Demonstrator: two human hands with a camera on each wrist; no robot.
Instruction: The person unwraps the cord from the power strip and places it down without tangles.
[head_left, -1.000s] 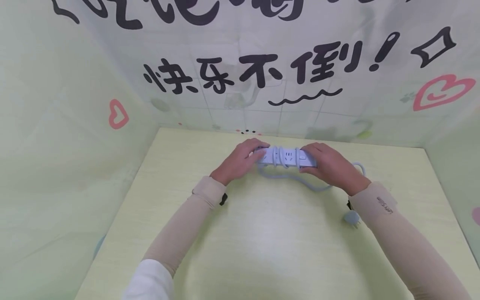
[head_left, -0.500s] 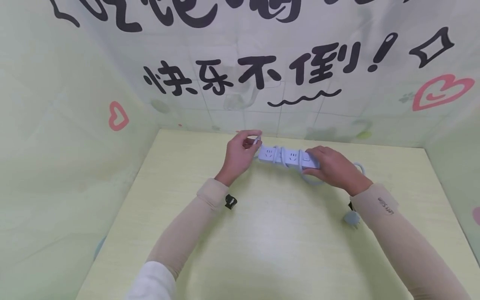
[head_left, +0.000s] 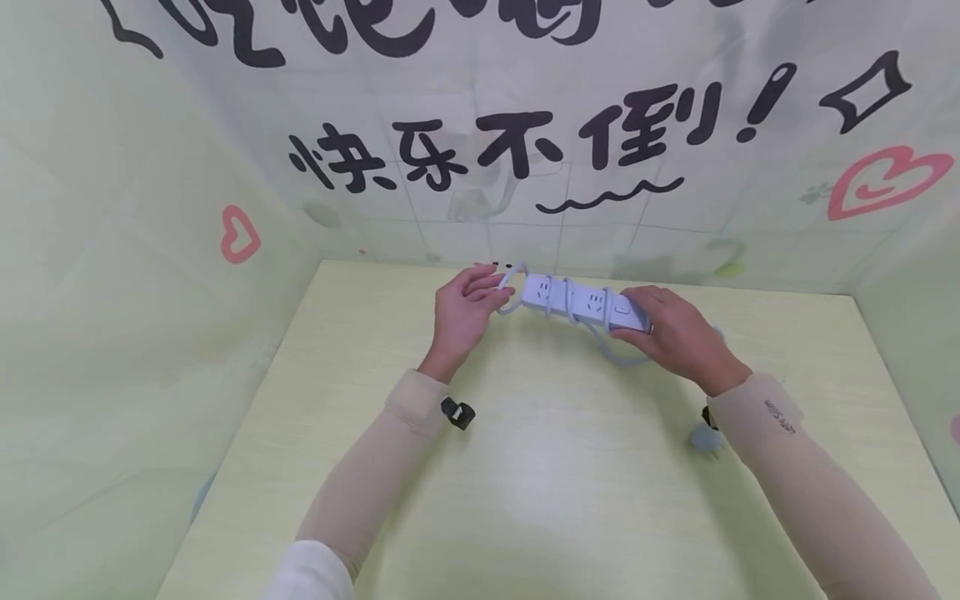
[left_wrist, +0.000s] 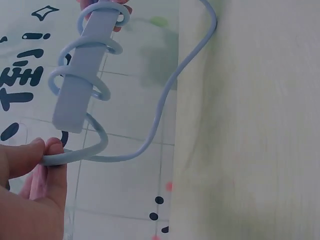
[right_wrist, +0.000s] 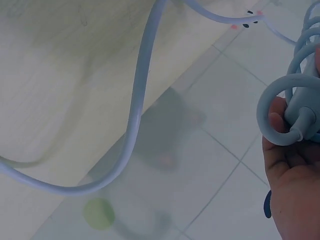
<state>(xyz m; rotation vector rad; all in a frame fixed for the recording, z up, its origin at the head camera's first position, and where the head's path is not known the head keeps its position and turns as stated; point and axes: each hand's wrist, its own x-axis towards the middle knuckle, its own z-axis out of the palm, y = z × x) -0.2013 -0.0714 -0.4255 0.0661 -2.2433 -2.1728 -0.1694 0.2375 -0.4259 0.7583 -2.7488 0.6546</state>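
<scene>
Power strip wound with its cable, right hand gripping its right end, left hand pinching the cable loop at left

The power strip looks like smooth, slightly glossy white plastic; its cord is smooth, rubbery and matt. The tabletop shows a pale, faintly grained wood-look laminate with soft sheen.

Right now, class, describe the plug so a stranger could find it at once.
Start at the pale yellow table and go to its right side, beside the person's right sleeve. The plug lies there, small and grey-blue, apart from the power strip held up between both hands.
</scene>
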